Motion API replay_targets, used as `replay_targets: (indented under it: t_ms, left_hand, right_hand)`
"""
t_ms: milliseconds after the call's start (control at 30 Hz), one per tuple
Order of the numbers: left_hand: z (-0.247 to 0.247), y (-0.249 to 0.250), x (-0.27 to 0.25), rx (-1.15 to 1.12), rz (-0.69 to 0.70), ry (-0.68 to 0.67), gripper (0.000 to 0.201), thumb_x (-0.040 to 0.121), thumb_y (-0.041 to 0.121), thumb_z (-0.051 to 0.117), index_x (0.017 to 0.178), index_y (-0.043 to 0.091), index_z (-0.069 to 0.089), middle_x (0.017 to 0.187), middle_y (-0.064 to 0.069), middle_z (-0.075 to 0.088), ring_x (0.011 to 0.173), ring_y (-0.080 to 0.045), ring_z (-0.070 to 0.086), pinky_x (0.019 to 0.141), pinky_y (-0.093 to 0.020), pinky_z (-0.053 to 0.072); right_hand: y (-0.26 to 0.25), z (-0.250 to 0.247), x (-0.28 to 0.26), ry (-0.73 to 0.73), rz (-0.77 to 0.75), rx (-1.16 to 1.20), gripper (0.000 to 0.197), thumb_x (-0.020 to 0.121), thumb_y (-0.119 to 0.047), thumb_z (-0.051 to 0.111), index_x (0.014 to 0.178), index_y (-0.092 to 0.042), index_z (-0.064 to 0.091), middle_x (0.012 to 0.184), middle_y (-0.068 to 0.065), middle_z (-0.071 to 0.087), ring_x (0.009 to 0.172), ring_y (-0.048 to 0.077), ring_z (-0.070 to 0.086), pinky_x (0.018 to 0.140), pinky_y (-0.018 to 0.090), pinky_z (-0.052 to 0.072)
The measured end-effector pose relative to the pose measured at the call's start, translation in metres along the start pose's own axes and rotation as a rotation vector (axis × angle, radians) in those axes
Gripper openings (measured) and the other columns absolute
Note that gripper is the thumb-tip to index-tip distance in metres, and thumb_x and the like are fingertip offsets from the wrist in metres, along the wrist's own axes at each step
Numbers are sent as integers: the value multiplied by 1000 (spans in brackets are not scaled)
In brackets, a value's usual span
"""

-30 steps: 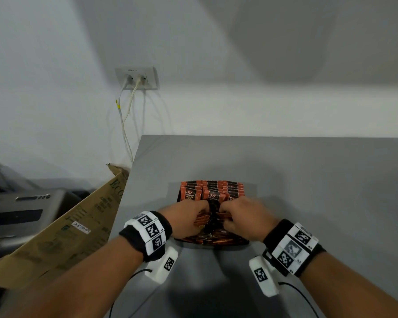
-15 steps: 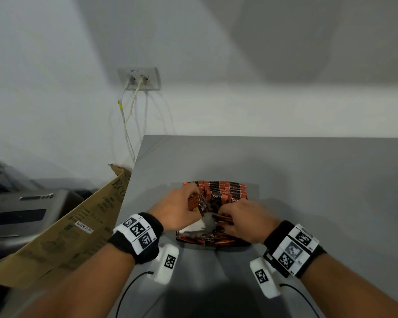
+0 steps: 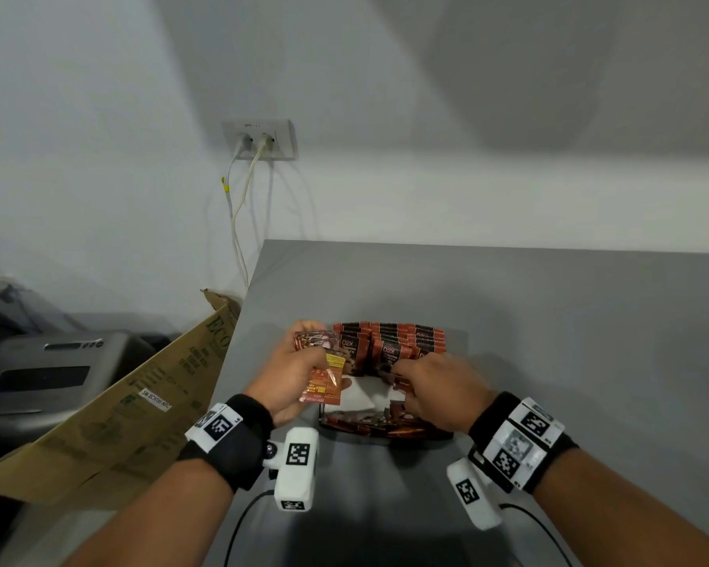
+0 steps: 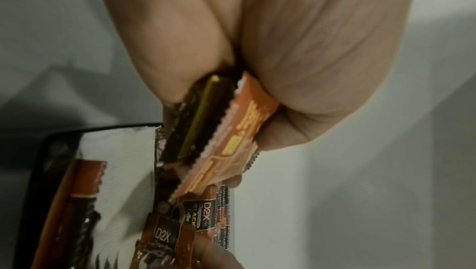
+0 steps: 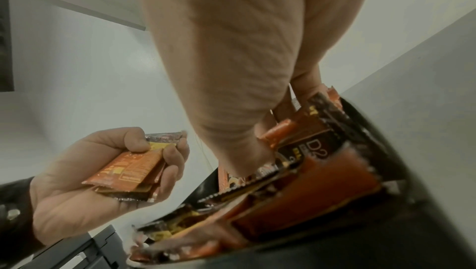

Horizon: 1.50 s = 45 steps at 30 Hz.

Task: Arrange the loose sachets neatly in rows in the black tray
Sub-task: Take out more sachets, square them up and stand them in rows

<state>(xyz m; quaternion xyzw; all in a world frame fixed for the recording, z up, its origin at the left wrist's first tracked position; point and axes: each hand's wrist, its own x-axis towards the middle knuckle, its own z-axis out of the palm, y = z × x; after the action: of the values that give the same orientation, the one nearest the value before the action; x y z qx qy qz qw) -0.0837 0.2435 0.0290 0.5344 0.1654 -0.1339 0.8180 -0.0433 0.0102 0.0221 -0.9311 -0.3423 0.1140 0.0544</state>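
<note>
The left hand (image 3: 291,374) grips gathered sachets (image 3: 322,382) over the tray's (image 3: 385,435) left edge; the right hand (image 3: 430,386) pinches one inside (mid-sort). Next, I'd judge: stand them behind the far rows (image 3: 389,341).

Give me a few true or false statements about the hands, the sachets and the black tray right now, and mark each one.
1. The left hand holds a small stack of sachets. True.
2. The right hand is lifted well clear of the black tray. False: it reaches down into the tray among the sachets.
3. Rows of upright sachets fill the far part of the tray. True.
4. The near part of the tray is already in neat rows. False: loose sachets lie jumbled there.
5. The tray sits on a cardboard box. False: it sits on the grey table.
</note>
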Motion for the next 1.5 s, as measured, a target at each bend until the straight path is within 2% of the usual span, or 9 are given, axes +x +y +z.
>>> replay_targets:
  t_ms: [100, 300, 500, 700, 833, 967, 1067, 1233, 1500]
  left_hand:
    - [0, -1, 0, 12, -1, 10, 51, 87, -18, 41, 121, 14, 61, 111, -24, 64, 90, -37, 59, 73, -45, 53]
    - [8, -5, -3, 58, -2, 54, 32, 92, -12, 45, 103, 13, 61, 95, -20, 64, 82, -31, 59, 65, -38, 51]
    - [35, 3, 1, 37, 107, 126, 9, 103, 18, 53, 111, 19, 58, 96, -14, 63, 76, -28, 64, 64, -37, 55]
    - [80, 16, -4, -257, 74, -64, 56, 80, 53, 70, 122, 19, 54, 86, -8, 64, 72, -20, 67, 60, -34, 58]
    - [74, 15, -7, -379, 51, -150, 39, 79, 23, 73, 114, 14, 58, 88, -13, 66, 77, -25, 71, 64, -37, 60]
    - [70, 18, -12, -358, -13, -233, 39, 84, 11, 65, 121, 2, 59, 95, -21, 69, 79, -30, 72, 67, -38, 60]
    - [73, 20, -13, -276, -27, -273, 28, 76, 5, 62, 103, 1, 61, 81, -18, 67, 69, -27, 69, 63, -35, 59]
    - [77, 19, -12, -347, 7, -337, 34, 65, -1, 65, 97, 3, 54, 79, -17, 62, 69, -25, 69, 62, -34, 58]
    - [74, 16, -13, -352, -9, -274, 20, 70, 1, 56, 88, 3, 64, 78, -16, 63, 70, -26, 66, 64, -34, 56]
  right_hand:
    - [1, 2, 2, 7, 10, -13, 21, 92, -21, 54, 111, -20, 61, 92, -1, 67, 78, 20, 63, 69, 34, 55]
    - [4, 4, 2, 65, 21, -1, 20, 95, -19, 50, 110, -20, 62, 90, -1, 67, 77, 19, 62, 65, 30, 48]
    - [-11, -39, -6, 447, 89, 300, 18, 89, -32, 62, 102, -24, 70, 80, -4, 71, 68, 17, 62, 63, 32, 51]
    - [-61, -67, -7, 565, 36, 567, 8, 88, -28, 71, 95, -26, 71, 76, -19, 58, 72, -4, 54, 68, 10, 37]
    - [-59, -81, -17, 400, 69, 655, 24, 78, -45, 80, 94, -32, 68, 89, -15, 60, 84, 0, 57, 70, 11, 42]
    - [-50, -89, -24, 283, 2, 500, 90, 55, -53, 90, 133, -36, 47, 130, -19, 41, 121, 0, 37, 97, 10, 34]
    - [-50, -96, -22, 98, -64, 335, 120, 58, -52, 90, 154, -28, 21, 153, -12, 30, 140, 6, 25, 118, 24, 21]
    - [-49, -93, -6, 114, -114, 368, 80, 67, -29, 84, 137, -26, 43, 128, -10, 51, 117, 11, 48, 103, 36, 44]
    - [-51, -88, -5, 158, -145, 325, 80, 70, -29, 84, 139, -25, 43, 130, -8, 50, 117, 9, 45, 105, 32, 42]
